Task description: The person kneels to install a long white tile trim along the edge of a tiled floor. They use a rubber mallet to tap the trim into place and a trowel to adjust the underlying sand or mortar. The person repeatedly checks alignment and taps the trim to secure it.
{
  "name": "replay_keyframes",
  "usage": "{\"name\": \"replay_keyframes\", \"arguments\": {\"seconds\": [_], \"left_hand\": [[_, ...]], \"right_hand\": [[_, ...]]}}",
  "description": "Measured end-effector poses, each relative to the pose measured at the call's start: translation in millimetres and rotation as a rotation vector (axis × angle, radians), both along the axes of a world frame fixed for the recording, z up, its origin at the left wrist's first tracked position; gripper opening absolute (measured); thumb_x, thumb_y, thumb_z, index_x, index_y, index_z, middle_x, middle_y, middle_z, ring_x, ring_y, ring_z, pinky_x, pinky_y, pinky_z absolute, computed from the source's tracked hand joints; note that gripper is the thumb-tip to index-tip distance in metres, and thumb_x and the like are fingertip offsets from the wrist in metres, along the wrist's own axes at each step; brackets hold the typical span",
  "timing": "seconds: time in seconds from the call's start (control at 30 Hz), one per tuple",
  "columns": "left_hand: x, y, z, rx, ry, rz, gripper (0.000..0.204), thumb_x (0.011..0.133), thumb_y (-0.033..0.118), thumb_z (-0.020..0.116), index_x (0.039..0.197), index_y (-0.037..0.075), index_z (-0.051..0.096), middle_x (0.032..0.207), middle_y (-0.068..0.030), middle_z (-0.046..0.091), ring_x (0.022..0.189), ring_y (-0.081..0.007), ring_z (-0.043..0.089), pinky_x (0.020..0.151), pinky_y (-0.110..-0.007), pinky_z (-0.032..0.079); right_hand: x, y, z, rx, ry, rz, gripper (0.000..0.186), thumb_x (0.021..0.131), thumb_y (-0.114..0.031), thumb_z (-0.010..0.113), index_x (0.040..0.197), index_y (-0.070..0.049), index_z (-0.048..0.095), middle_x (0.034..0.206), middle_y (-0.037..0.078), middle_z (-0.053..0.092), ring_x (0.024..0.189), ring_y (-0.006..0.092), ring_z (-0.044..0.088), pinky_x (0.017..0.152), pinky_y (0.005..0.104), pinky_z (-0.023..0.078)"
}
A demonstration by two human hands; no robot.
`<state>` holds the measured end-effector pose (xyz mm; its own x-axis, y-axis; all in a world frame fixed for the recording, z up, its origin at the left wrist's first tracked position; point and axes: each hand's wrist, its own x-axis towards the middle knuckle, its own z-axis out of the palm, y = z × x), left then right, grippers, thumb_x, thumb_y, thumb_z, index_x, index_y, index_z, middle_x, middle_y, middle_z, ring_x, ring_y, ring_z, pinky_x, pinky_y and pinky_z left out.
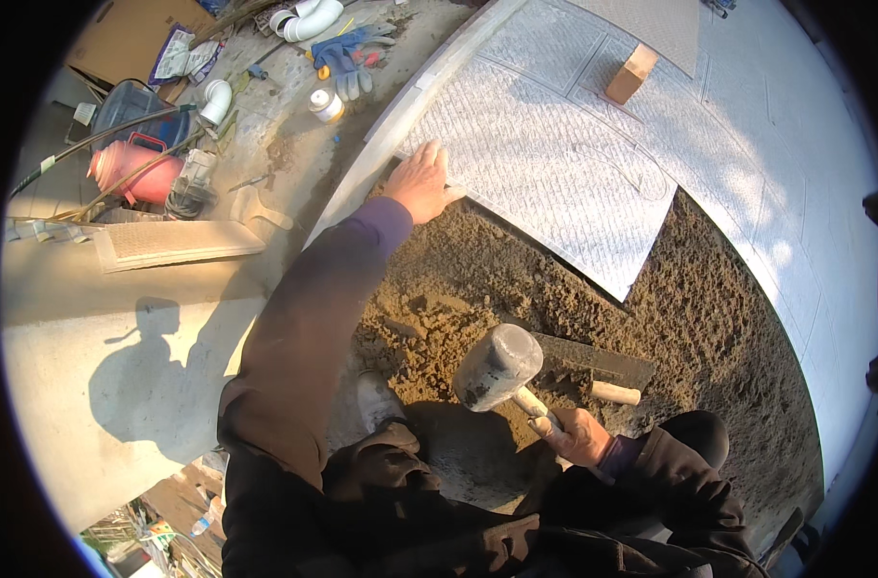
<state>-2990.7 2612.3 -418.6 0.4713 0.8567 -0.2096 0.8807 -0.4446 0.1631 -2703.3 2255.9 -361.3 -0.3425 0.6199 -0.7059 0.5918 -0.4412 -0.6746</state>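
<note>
A person bends over a bed of coarse brown sand (728, 318), left arm stretched forward, elbow nearly straight, right arm bent close to the body. The left hand (419, 185) presses palm-down near the corner of a pale textured slab (554, 169), its fingers open and flat on the surface, gripping nothing; the slab spreads out to the right of and beyond those fingers. The right hand (581, 438) has its fingers closed around the wooden handle of a grey-headed mallet (501, 366), the head standing up to the left of them. A trowel (598, 361) lies on the sand just beyond the right fingers, partly hidden by the mallet head. Well beyond the left fingers, a wooden block (631, 74) rests on the paving. Past those same fingers, up and to the left, sit a white jar (326, 104) and blue-grey gloves (347, 65); farther left are a white pipe elbow (215, 100), a red container (140, 173) and a tan textured piece (179, 243).
</note>
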Motion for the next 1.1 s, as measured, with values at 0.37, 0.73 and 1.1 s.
{"name": "replay_keyframes", "arguments": {"seconds": [0.37, 0.73, 1.1], "left_hand": [[31.4, 12.6, -46.7, -0.036, 0.109, 0.194, 0.122, 0.087, 0.071, 0.070, 0.155, -0.020, 0.026, 0.166, -0.0395, 0.016, 0.157, -0.0478, 0.018, 0.127, -0.047, 0.026], [33.1, 7.6, -35.8, -0.027, 0.126, 0.233, 0.116, 0.089, 0.068, 0.070, 0.160, -0.012, 0.024, 0.170, -0.0311, 0.015, 0.159, -0.0417, 0.016, 0.129, -0.044, 0.022], [36.8, -3.2, -39.4, -0.048, 0.056, 0.494, 0.128, 0.083, 0.073, 0.072, 0.158, -0.018, 0.020, 0.170, -0.0316, 0.016, 0.160, -0.0413, 0.012, 0.128, -0.047, 0.022]], "right_hand": [[16.3, 142.3, -6.8, 0.697, -0.150, -0.358, 0.041, 0.110, -0.029, 0.056, 0.084, 0.003, 0.054, 0.057, 0.024, 0.053, 0.048, 0.0361, 0.058, 0.048, 0.0468, 0.042], [-15.8, 268.4, -24.0, 0.948, -0.256, -0.241, 0.042, 0.108, -0.028, 0.059, 0.079, 0.001, 0.050, 0.060, 0.026, 0.056, 0.052, 0.0467, 0.058, 0.048, 0.0501, 0.041], [-45.6, 323.3, -69.9, 0.905, -0.250, -0.162, 0.041, 0.106, -0.031, 0.063, 0.081, 0.001, 0.055, 0.064, 0.028, 0.061, 0.059, 0.0471, 0.063, 0.052, 0.0517, 0.047]]}}
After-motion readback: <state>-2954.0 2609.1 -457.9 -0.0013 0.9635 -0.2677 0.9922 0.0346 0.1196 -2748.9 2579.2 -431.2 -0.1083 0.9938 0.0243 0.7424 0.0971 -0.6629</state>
